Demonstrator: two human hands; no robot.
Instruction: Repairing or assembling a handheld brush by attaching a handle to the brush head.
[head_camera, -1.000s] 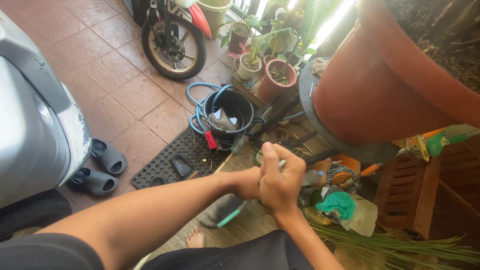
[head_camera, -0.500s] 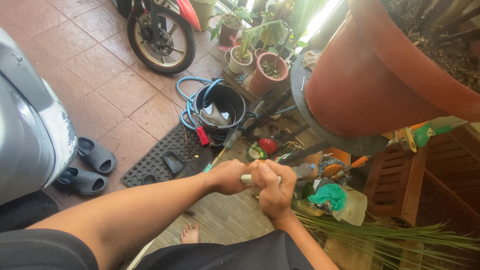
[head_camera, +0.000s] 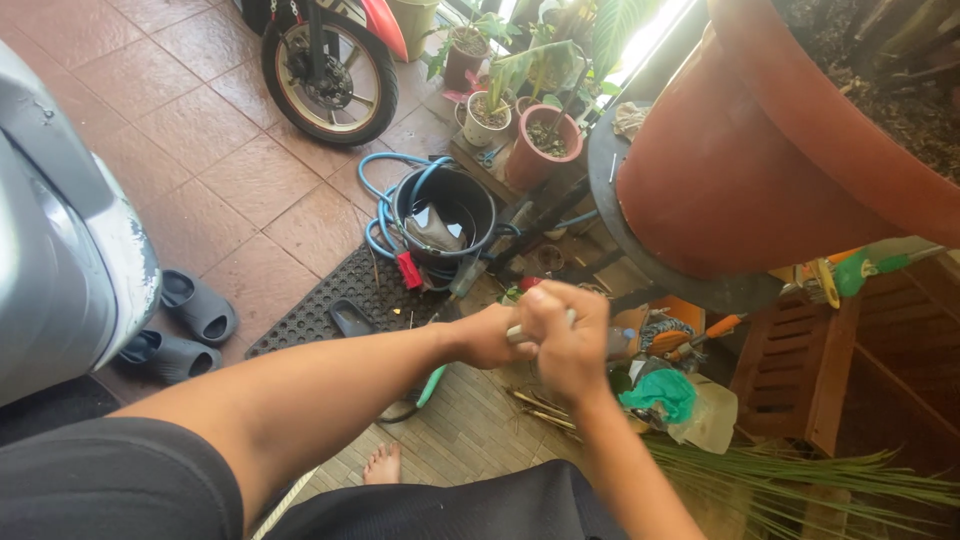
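Both hands meet at the centre of the head view, held above the floor. The right hand (head_camera: 568, 340) is closed in a fist around a thin pale stick-like item (head_camera: 512, 333); only a short length of it shows between the 2 hands, so its kind cannot be told. The left hand (head_camera: 490, 335) is closed on the same item from the left, touching the right hand.

Just below the left hand, a tool with a teal handle (head_camera: 430, 385) lies on the slatted floor covering. A bare foot (head_camera: 383, 463) rests further below, near the person's dark shorts.

Beyond the hands stands a black bucket (head_camera: 447, 215) with a blue hose (head_camera: 388, 200) coiled around it. A black rubber mat (head_camera: 330, 300) lies to the left of the hands, beside the bucket. Well apart to the left, 2 grey slippers (head_camera: 185, 325) sit on the tiled floor next to a white and grey vehicle body (head_camera: 60, 240).

To the right of the right hand, a green cloth (head_camera: 662, 392) lies among small clutter, with an orange-handled tool (head_camera: 710, 330) just above it. Long green leaf strips (head_camera: 800, 475) lie below and to the right. A large terracotta pot (head_camera: 780, 150) stands above right on a dark round stand (head_camera: 640, 240). Far beyond are a motorcycle wheel (head_camera: 328, 70) and several small potted plants (head_camera: 540, 140).
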